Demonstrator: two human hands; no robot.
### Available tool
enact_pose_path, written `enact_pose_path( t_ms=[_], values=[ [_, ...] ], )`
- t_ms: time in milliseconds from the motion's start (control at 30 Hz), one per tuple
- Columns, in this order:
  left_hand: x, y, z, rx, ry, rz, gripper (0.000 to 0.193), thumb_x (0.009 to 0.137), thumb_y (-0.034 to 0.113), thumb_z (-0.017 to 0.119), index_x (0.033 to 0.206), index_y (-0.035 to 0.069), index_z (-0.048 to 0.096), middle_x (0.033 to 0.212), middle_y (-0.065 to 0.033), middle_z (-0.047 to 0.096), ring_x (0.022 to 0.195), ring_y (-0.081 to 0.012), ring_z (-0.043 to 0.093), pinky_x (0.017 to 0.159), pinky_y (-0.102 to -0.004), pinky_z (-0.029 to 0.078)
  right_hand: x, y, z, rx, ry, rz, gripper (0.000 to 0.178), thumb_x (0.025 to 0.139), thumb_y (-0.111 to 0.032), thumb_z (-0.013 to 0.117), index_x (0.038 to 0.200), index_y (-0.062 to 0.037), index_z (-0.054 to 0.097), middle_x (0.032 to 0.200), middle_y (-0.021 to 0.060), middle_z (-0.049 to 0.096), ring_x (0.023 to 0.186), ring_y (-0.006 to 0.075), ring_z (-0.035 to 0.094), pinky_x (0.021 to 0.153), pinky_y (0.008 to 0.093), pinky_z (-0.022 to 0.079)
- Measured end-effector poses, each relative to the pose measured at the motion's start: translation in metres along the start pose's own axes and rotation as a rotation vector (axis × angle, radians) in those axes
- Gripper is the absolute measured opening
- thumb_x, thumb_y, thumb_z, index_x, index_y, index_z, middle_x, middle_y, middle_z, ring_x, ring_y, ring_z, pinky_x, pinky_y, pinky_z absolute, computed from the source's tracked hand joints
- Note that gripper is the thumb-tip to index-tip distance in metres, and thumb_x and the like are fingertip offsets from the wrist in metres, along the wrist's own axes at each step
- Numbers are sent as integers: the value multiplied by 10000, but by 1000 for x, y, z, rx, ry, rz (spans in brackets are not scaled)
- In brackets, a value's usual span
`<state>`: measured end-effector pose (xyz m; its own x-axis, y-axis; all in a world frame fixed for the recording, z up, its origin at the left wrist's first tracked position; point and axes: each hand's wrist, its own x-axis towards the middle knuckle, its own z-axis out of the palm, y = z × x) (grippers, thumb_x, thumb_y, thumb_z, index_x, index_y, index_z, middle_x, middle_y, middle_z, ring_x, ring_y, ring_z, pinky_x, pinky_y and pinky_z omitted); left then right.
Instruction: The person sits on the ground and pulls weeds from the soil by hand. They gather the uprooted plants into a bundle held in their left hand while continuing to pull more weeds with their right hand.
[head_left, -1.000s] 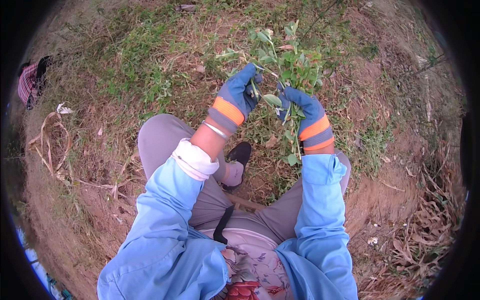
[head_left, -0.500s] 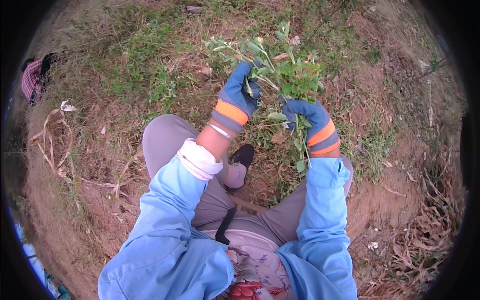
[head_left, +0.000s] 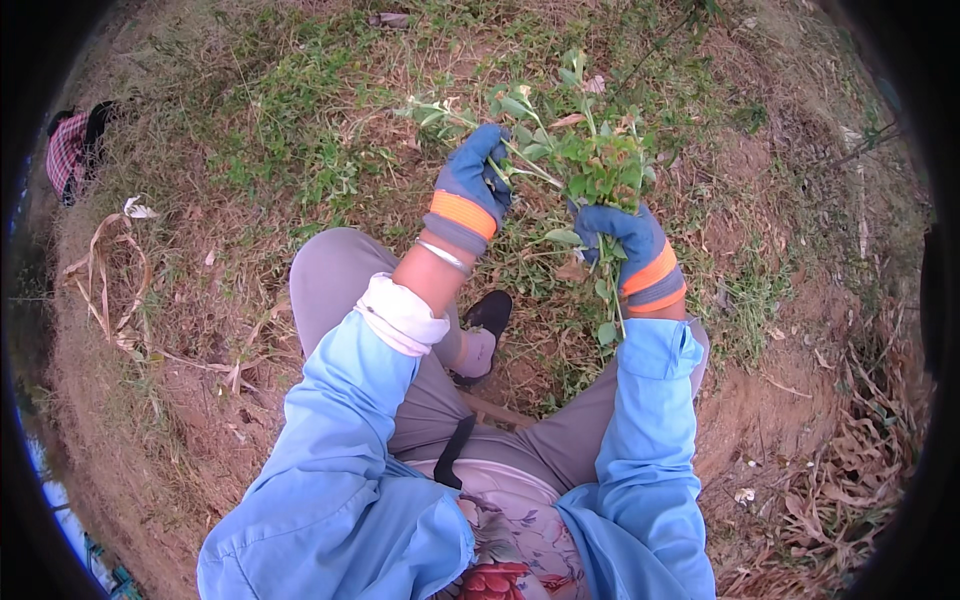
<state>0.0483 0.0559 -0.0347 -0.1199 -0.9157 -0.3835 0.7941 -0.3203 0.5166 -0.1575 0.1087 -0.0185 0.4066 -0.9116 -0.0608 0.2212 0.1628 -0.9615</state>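
Observation:
Both hands wear blue work gloves with orange and grey cuffs. My right hand [head_left: 622, 240] is closed round a bunch of leafy green plants [head_left: 603, 165], whose stems hang below the fist and whose leaves fan out above it. My left hand [head_left: 472, 180] is closed on a leafy sprig [head_left: 435, 112] to the left of the bunch; its pale stem shows at the fingers. A short gap separates the two hands, with stems and leaves from the bunch reaching toward the left one. Some fingertips are hidden by the leaves.
Low green weeds [head_left: 320, 165] and dry grass cover the reddish soil ahead. A dry, curled stalk [head_left: 100, 260] lies at the left, and brown dead leaves [head_left: 850, 480] are heaped at the lower right. Another person in a checked shirt [head_left: 66, 155] is at the far left.
My left hand has shifted slightly left with its sprig, away from the bunch. My right hand has moved slightly right and down, still holding the plants.

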Motion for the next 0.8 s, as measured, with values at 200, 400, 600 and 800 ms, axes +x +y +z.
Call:
enact_pose_path(
  t_ms=[200, 400, 600, 800],
  values=[
    [-1, -11, 4, 450, 104, 403, 214, 690, 156, 671, 820, 30, 558, 635, 15, 495, 503, -68, 407, 423, -222, 316, -9, -19, 14, 141, 234, 142, 122, 759, -91, 534, 815, 12, 566, 605, 34, 513, 536, 116, 493, 488, 243, 402],
    [2, -19, 1, 721, 137, 429, 545, 699, 143, 680, 1116, -102, 429, 743, -11, 523, 604, -74, 463, 507, -218, 377, -9, -18, 12, 145, 289, 118, 111, 745, -101, 526, 766, 7, 542, 570, 25, 490, 496, 112, 464, 458, 242, 383],
    [6, -31, -4, 707, 81, 461, 387, 714, 142, 668, 999, -66, 508, 681, 3, 511, 555, -66, 435, 473, -216, 347, -9, -8, 1, 305, 243, 160, 252, 791, -128, 513, 972, 43, 550, 819, 109, 613, 659, 178, 593, 532, 265, 483],
    [9, -19, -16, 778, 57, 352, 148, 731, 148, 656, 740, 39, 557, 599, 26, 483, 492, -49, 391, 429, -207, 300, -21, -9, -24, 684, 326, -61, 210, 819, -84, 489, 970, 61, 513, 685, 60, 522, 622, 177, 544, 511, 278, 431]
  ],
)
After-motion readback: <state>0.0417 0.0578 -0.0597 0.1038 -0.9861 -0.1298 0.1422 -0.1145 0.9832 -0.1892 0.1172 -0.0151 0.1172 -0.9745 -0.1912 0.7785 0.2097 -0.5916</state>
